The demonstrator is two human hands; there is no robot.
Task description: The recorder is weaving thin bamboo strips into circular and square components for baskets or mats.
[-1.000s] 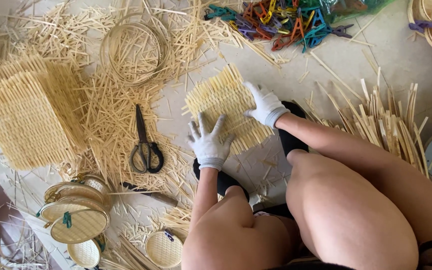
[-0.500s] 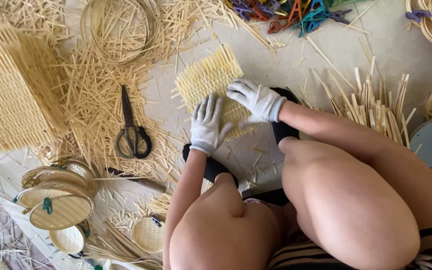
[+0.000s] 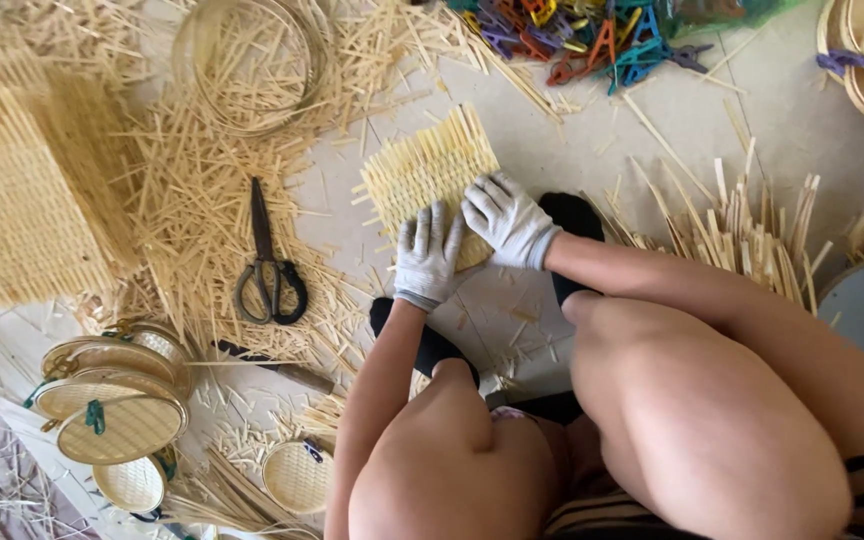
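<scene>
Pressing down on a small woven bamboo mat (image 3: 430, 172) that lies flat on the floor (image 3: 592, 130), the person has both gloved hands on its near edge: the left hand (image 3: 428, 255) lies flat with its fingers (image 3: 422, 232) spread over the lower left corner, and the right hand (image 3: 507, 220) rests just beside it, fingers bent loosely onto the lower right part, gripping nothing that shows. The mat sits in front of the person's feet in black socks (image 3: 572, 215), with loose strip ends sticking out along its top and sides. To do this well, I judge the palms should keep even pressure so the weave stays flat and square, while the fingertips nudge the strips snug against each other without letting the outer ones slide free; working from the held edge outward looks safest. Black-handled scissors (image 3: 270, 268) lie well to the left among scattered bamboo slivers (image 3: 192, 210), within reach of the left hand. Farther left is a larger woven panel (image 3: 12, 200), a bamboo hoop (image 3: 250, 60) lies above, coloured clips (image 3: 592, 35) are piled at the top, and finished round bamboo lids (image 3: 117, 410) sit at the lower left.
</scene>
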